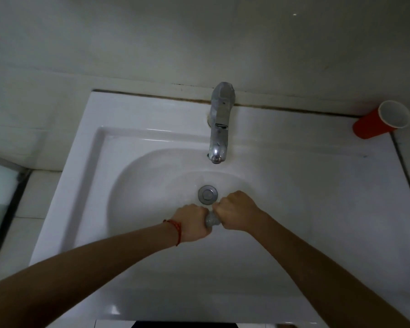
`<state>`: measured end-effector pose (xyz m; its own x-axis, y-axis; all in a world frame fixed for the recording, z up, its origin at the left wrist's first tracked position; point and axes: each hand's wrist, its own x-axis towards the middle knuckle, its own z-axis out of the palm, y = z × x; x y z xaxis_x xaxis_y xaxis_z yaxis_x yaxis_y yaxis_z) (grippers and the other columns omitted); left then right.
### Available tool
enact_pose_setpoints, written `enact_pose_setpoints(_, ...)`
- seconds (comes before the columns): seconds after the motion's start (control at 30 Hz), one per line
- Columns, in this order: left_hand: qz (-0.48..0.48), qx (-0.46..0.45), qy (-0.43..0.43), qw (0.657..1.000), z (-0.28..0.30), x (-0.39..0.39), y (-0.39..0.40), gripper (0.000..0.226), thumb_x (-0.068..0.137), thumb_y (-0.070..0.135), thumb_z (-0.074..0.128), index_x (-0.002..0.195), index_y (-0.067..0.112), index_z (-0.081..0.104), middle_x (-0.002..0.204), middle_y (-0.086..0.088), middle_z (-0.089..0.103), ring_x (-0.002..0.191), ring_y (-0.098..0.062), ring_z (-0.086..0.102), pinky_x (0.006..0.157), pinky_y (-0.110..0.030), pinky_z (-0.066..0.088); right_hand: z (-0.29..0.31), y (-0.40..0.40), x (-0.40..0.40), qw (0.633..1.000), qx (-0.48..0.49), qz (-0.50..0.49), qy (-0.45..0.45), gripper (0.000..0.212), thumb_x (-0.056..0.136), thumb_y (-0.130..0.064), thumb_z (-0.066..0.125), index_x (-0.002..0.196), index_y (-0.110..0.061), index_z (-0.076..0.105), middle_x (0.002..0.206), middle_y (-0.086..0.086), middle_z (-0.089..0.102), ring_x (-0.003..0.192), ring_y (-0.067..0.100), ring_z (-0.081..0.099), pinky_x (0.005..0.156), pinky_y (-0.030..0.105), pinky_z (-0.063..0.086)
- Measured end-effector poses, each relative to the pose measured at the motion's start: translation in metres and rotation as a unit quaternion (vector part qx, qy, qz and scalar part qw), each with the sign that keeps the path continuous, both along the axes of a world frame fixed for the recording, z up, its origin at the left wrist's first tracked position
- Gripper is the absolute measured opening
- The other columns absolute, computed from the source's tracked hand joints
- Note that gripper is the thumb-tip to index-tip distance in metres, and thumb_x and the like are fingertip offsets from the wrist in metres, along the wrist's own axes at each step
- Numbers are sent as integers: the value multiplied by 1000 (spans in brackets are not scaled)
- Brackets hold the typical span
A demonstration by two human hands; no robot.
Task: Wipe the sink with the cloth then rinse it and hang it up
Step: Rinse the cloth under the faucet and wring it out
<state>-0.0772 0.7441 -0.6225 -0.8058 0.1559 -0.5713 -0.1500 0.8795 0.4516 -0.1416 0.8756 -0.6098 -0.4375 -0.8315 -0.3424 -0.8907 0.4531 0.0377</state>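
1. The sink (133, 147) is sitting in the middle of the view, its back edge lying against the wall (199, 43).
2. The tap (220, 121) is standing at the back of the sink, in the middle, its spout reaching forward over the basin.
3. The drain (207, 194) is lying in the basin floor, in front of the spout.
4. The cup (381, 120) is sitting at the back right corner of the worktop (341, 166), well apart from the tap.
5. The left hand (193, 222) and right hand (237, 213) are meeting over the basin, just in front of the drain.
6. The cloth (212, 220) is sitting between the two hands, gripped by both.
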Motion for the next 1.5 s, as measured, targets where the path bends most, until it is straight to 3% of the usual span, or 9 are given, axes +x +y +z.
enact_pose_setpoints(0.1,-60,-64,31,996,-9,-6,-5,28,86,29,46,102,10,59,108,-13,65,98,-32,61,78,-31,44,-2,-9,-2,997,15,-26,-66,14,56,-14,71,68,-9,67,70,13,70,64,28,67,54,24,33)
enact_pose_setpoints(0.2,-101,-94,42,989,-13,-12,-9,28,87,28,45,107,12,57,109,-13,64,99,-32,60,80,-33,44,-8,-10,-2,984,31,-111,-136,18,78,-5,52,91,1,63,101,23,65,91,39,61,67,31,35)
enact_pose_setpoints(0.5,-205,-152,82,963,-12,-28,-10,28,87,25,44,104,8,58,107,-15,65,98,-34,61,80,-35,45,-19,-6,0,927,-1,-280,-251,29,80,-26,63,94,-2,64,100,20,67,91,35,63,74,35,49)
enact_pose_setpoints(0.9,-298,-175,117,931,9,-43,-13,30,90,23,44,112,4,53,111,-15,62,99,-33,60,79,-36,45,-11,-5,-4,846,-62,-365,-383,38,73,-22,75,103,0,65,101,17,68,97,28,62,75,25,41)
enact_pose_setpoints(1.03,-323,-178,124,921,15,-45,-11,31,91,23,42,111,3,53,110,-15,62,98,-32,60,77,-34,45,-10,0,-6,824,-56,-375,-421,15,72,-19,76,73,-15,62,65,-7,53,78,16,54,64,23,39)
enact_pose_setpoints(1.13,-331,-176,139,917,16,-46,-10,32,92,24,40,112,3,53,109,-14,62,97,-32,60,76,-35,45,-8,2,-11,816,-38,-384,-430,29,71,-22,78,57,-23,52,60,-6,52,61,12,52,53,21,38)
enact_pose_setpoints(1.23,-310,-166,160,923,13,-45,-11,33,94,26,39,116,4,49,111,-14,62,98,-32,60,72,-33,40,-5,4,-14,828,-34,-377,-414,21,70,-23,78,66,-12,60,66,3,59,62,14,54,56,23,39)
enact_pose_setpoints(1.37,-158,-121,154,968,11,-37,-11,38,90,35,45,118,10,48,112,-11,63,99,-31,60,75,-31,42,-1,13,-13,889,-108,-346,-279,47,66,-28,80,105,-9,62,103,11,67,90,25,61,70,28,43)
enact_pose_setpoints(1.5,82,-9,109,991,16,-16,-5,49,82,44,58,120,14,49,109,-9,65,99,-29,60,73,-26,41,7,28,-8,760,-321,-463,-325,66,67,-24,80,124,-20,47,106,-2,52,88,13,54,71,18,44)
